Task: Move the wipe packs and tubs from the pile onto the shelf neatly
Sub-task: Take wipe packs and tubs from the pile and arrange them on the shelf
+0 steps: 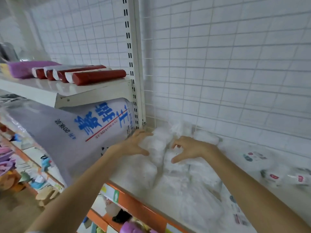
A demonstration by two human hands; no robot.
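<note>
A blurred heap of white wipe packs [176, 175] lies on the white shelf [262, 190] in front of me. My left hand [134, 145] grips the left side of an upright white pack [156, 145] at the back left corner. My right hand [190, 149] hovers just to the right of that pack with fingers curled and apart, thumb over the packs below. Whether its fingertips touch a pack is unclear in the blur. More small packs with red labels [276, 178] lie at the shelf's right.
A large white bag with blue lettering [94, 128] leans on the shelf's left, close to my left hand. Above it, a higher shelf [55, 91] carries red-and-white tubes [99, 76]. A wire grid back panel [218, 64] stands behind. The orange shelf edge [143, 209] runs in front.
</note>
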